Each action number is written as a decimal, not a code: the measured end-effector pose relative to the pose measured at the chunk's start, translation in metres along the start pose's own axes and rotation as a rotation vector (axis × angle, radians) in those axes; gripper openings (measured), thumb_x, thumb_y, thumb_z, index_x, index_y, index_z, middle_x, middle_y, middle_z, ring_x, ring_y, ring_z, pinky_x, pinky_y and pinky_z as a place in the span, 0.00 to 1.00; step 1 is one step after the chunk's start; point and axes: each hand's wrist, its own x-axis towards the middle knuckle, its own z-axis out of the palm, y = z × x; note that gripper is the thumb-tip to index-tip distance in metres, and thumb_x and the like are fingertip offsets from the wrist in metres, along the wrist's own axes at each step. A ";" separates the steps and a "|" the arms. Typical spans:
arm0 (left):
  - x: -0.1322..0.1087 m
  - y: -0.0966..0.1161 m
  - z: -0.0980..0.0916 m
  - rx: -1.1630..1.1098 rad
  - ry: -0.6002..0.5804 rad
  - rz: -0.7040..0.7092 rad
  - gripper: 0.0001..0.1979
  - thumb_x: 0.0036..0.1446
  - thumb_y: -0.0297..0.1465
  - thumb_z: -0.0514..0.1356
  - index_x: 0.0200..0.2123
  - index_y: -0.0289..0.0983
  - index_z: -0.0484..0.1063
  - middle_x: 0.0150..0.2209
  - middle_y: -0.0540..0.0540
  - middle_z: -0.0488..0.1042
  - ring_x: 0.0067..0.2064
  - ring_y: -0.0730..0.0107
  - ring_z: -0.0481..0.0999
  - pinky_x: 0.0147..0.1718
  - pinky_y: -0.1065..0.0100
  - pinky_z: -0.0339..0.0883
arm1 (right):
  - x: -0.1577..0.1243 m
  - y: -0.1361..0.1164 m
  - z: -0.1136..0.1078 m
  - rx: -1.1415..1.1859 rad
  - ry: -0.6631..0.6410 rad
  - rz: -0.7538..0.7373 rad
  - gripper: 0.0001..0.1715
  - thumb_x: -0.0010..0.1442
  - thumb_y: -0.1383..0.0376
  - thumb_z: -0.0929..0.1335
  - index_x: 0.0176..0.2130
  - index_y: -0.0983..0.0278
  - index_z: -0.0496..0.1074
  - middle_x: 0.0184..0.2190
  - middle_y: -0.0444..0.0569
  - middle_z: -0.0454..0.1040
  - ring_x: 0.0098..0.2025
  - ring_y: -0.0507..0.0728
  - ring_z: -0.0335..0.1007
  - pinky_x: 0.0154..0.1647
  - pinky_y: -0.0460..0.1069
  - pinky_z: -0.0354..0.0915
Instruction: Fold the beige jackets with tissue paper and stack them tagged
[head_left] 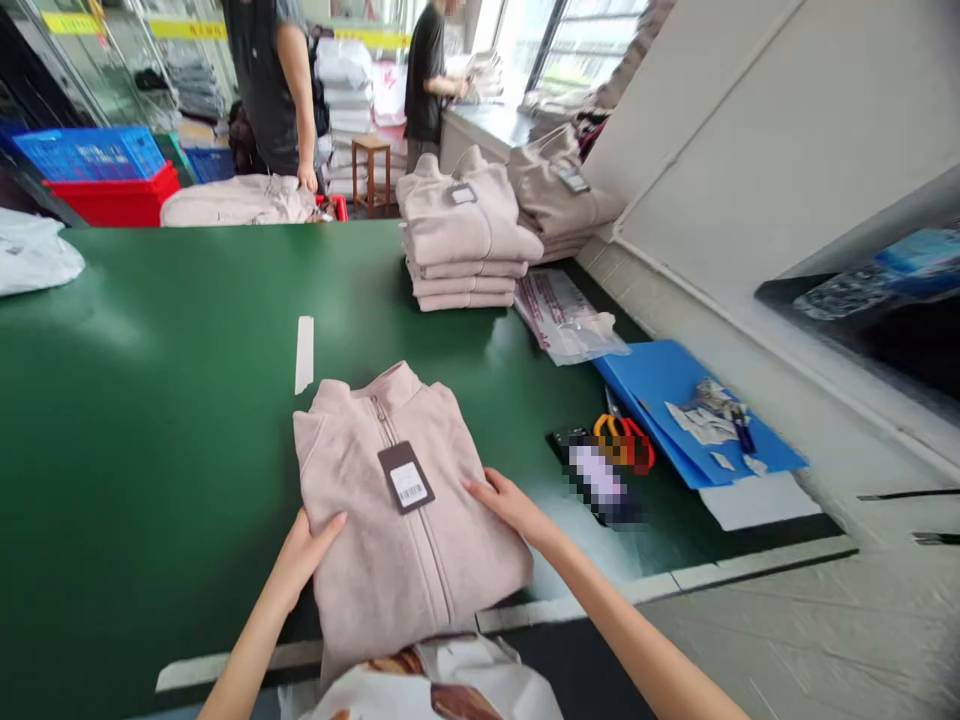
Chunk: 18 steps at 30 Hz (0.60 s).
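A folded pale pink zip-up jacket (360, 570) lies at the near edge of the green table, its collar pointing away from me. A dark hang tag (406, 478) with a white barcode label rests on its front beside the zip. My left hand (311, 550) grips the jacket's left side, thumb on top and fingers hidden beneath. On the opposite side my right hand (514, 505) holds the jacket's edge, thumb and a finger showing on the cloth. The lower hem reaches to my body and is partly covered by my patterned top.
Folded pink jackets (465, 230) are stacked at the back, beside a darker stack (562, 200). Along the right lie a plastic bag (562, 310), scissors (624, 443), a phone (596, 475) and a blue folder (675, 400). White tape (304, 355) marks the table (187, 400). Two people stand beyond.
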 end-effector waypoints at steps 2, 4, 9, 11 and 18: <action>0.001 0.000 0.007 -0.295 -0.051 -0.099 0.21 0.58 0.46 0.59 0.50 0.41 0.72 0.54 0.37 0.76 0.52 0.51 0.78 0.47 0.55 0.76 | -0.012 -0.003 0.002 0.163 -0.089 0.042 0.36 0.50 0.44 0.74 0.50 0.62 0.73 0.52 0.56 0.75 0.53 0.65 0.73 0.55 0.59 0.69; 0.009 0.005 0.011 -0.456 -0.037 -0.174 0.20 0.56 0.45 0.61 0.47 0.41 0.74 0.51 0.37 0.78 0.51 0.51 0.79 0.47 0.53 0.76 | -0.014 -0.009 0.007 0.334 -0.136 0.037 0.39 0.46 0.45 0.76 0.51 0.62 0.73 0.52 0.55 0.76 0.54 0.66 0.73 0.56 0.60 0.68; 0.033 0.041 0.006 -0.349 0.073 0.001 0.21 0.57 0.47 0.60 0.50 0.43 0.73 0.54 0.43 0.77 0.56 0.54 0.76 0.54 0.53 0.73 | 0.001 -0.033 0.015 0.521 -0.113 -0.081 0.40 0.42 0.42 0.77 0.46 0.63 0.74 0.49 0.54 0.77 0.52 0.67 0.73 0.54 0.59 0.69; 0.042 0.067 -0.002 -0.282 0.084 0.061 0.21 0.57 0.47 0.59 0.48 0.43 0.74 0.52 0.44 0.78 0.56 0.54 0.76 0.55 0.53 0.72 | 0.010 -0.049 0.005 0.521 -0.117 -0.127 0.38 0.43 0.42 0.76 0.45 0.64 0.74 0.46 0.54 0.78 0.50 0.67 0.74 0.52 0.59 0.70; 0.102 0.235 -0.027 -0.277 0.204 0.340 0.21 0.58 0.43 0.60 0.49 0.35 0.75 0.51 0.40 0.79 0.54 0.51 0.77 0.50 0.56 0.76 | 0.060 -0.173 -0.115 0.455 0.078 -0.381 0.30 0.46 0.47 0.76 0.42 0.63 0.75 0.41 0.52 0.79 0.42 0.65 0.76 0.42 0.57 0.73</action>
